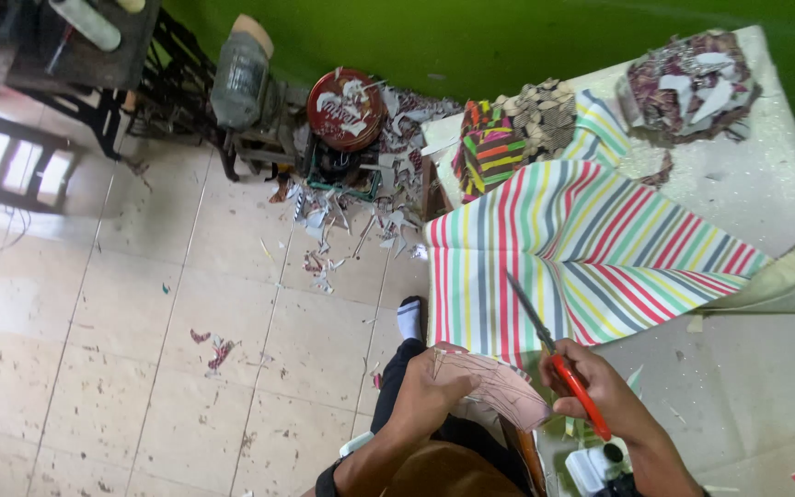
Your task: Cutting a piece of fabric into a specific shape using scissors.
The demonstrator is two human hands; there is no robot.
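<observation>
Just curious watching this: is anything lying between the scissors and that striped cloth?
Nothing visible does. The red-handled scissors in the right hand already point over the striped cloth; the left hand holds a pinkish piece beside them.

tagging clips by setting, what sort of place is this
Probably a small tailoring or sewing workshop: multicoloured striped cloth spread on a worktable, red-handled scissors in the right hand, and printed fabric scraps littering the tiled floor.

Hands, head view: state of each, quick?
Left hand: closed on pink paper pattern piece.
Right hand: closed on red-handled scissors.
</observation>
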